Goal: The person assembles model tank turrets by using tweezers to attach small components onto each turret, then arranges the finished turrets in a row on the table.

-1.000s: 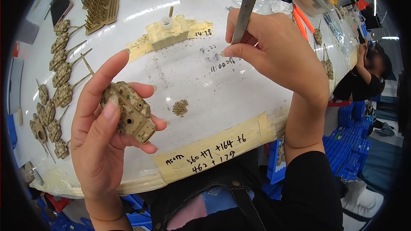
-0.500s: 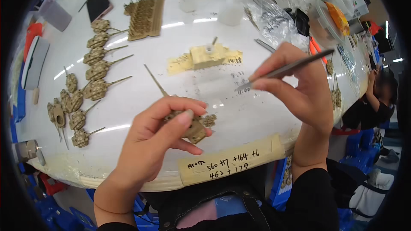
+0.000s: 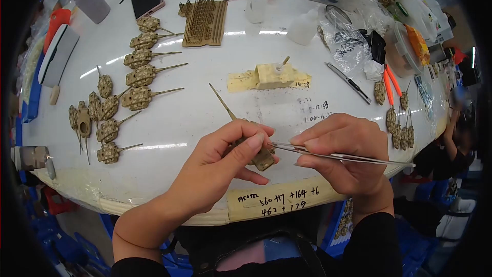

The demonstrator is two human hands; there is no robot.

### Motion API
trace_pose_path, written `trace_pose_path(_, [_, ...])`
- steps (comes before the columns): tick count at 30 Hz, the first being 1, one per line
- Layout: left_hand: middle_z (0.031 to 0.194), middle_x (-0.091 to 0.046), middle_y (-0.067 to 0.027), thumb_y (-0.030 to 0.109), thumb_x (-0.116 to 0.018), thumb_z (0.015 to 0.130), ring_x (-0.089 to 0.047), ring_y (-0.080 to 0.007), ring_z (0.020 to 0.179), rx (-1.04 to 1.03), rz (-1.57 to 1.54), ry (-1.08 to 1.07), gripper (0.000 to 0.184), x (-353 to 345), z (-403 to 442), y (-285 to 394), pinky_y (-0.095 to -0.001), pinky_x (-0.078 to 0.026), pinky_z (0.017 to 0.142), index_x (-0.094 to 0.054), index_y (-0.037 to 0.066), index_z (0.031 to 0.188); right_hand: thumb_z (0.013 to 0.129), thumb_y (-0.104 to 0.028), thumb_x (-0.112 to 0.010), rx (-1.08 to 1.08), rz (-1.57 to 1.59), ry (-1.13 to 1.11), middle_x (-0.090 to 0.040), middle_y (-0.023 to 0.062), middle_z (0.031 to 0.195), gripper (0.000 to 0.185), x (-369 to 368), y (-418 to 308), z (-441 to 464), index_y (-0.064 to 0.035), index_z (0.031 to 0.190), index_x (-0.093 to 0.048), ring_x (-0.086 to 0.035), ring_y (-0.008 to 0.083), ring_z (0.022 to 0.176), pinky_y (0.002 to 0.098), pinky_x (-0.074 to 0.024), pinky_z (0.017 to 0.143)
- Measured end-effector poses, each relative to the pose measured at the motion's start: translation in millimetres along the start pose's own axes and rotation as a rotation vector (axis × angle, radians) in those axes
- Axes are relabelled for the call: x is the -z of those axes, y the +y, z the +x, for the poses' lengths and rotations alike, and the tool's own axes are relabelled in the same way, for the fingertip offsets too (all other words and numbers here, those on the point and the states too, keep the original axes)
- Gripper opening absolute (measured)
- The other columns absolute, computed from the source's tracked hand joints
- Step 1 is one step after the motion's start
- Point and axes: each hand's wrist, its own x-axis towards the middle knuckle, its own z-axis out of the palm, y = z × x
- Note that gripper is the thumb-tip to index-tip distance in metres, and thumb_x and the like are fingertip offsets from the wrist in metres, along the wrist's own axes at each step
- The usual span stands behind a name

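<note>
A camouflage model tank turret [image 3: 263,160] with a long thin barrel is pinched between the thumb and fingers of my left hand [image 3: 218,159]. Its barrel points up and to the left, and my fingers cover much of its body. My right hand [image 3: 346,151] is closed round metal tweezers [image 3: 361,160]. The tweezer tips reach the turret's right side, by my left fingertips; I cannot tell whether they grip a small part. Several similar camouflage turrets [image 3: 138,97] lie on the table to the left.
A block wrapped in masking tape [image 3: 274,77] sits ahead of my hands. Behind it are a brown rack of small parts [image 3: 218,28], a phone [image 3: 147,0] and squeeze bottles [image 3: 303,28]. A pen-like tool [image 3: 348,83] and orange-handled pliers [image 3: 392,79] lie right. Another person is at far right.
My right hand has come down and left, bringing the tweezer tips from above the table to the turret. My left hand still holds the turret. The view has shifted slightly.
</note>
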Motion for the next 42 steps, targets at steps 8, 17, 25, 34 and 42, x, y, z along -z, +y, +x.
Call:
trace_pose_path(8, [0.11, -0.046, -0.0182, 0.016, -0.048, 0.087, -0.053, -0.0203, 0.087, -0.039, -0.058, -0.001, 0.015, -0.9, 2.6, -4.0, -0.0271, -0.054, 0.06, -0.052, 0.002, 0.091, 0.06, -0.002, -0.073, 0.041, -0.129, -0.018, -0.064, 0.0128, 0.075, 0.02, -0.2, -5.0, -2.9, -0.0067, 0.073, -0.059, -0.06, 0.0185, 0.061, 0.0232, -0.0463, 0.052])
trace_pose_path(17, [0.11, -0.046, -0.0188, 0.015, -0.049, 0.086, -0.054, -0.0205, 0.085, -0.074, -0.126, -0.027, 0.014, 0.0, 1.6, -5.4, -0.0259, -0.055, 0.059, -0.051, 0.002, 0.09, 0.061, -0.004, -0.073, 0.092, -0.114, -0.008, -0.063, 0.0119, 0.077, 0.021, -1.3, -3.6, -5.0, -0.0069, 0.075, -0.058, -0.06, 0.0196, 0.063, 0.0244, -0.0478, 0.054])
trace_pose_path(25, [0.111, -0.045, -0.0191, 0.014, -0.049, 0.086, -0.056, -0.0196, 0.083, -0.061, -0.159, -0.062, 0.013, 1.6, -1.6, -4.9, -0.0246, -0.055, 0.059, -0.05, 0.002, 0.089, 0.064, -0.003, -0.072, 0.025, -0.04, -0.03, -0.061, 0.0145, 0.078, 0.025, 1.2, -3.0, -5.0, -0.0055, 0.081, -0.053, -0.061, 0.021, 0.066, 0.0251, -0.049, 0.056])
trace_pose_path(34, [0.112, -0.042, -0.0166, 0.013, -0.048, 0.087, -0.056, -0.0201, 0.089, -0.046, -0.134, -0.122, 0.013, 5.0, -2.0, -3.6, -0.0256, -0.053, 0.066, -0.05, 0.002, 0.093, 0.06, 0.006, -0.07, -0.029, 0.119, 0.08, -0.062, 0.014, 0.075, 0.022, -5.4, -3.5, -4.3, -0.002, 0.077, -0.058, -0.062, 0.0202, 0.066, 0.0239, -0.0502, 0.053])
trace_pose_path(42, [0.113, -0.042, -0.0162, 0.014, -0.047, 0.088, -0.055, -0.0195, 0.089, -0.056, -0.11, -0.109, 0.013, 3.9, -3.5, -1.9, -0.0265, -0.053, 0.068, -0.05, 0.002, 0.093, 0.064, 0.006, -0.067, -0.006, 0.177, 0.015, -0.059, 0.0142, 0.076, 0.026, -2.9, 1.1, -3.1, -0.0024, 0.081, -0.05, -0.061, 0.0206, 0.065, 0.0239, -0.0497, 0.056])
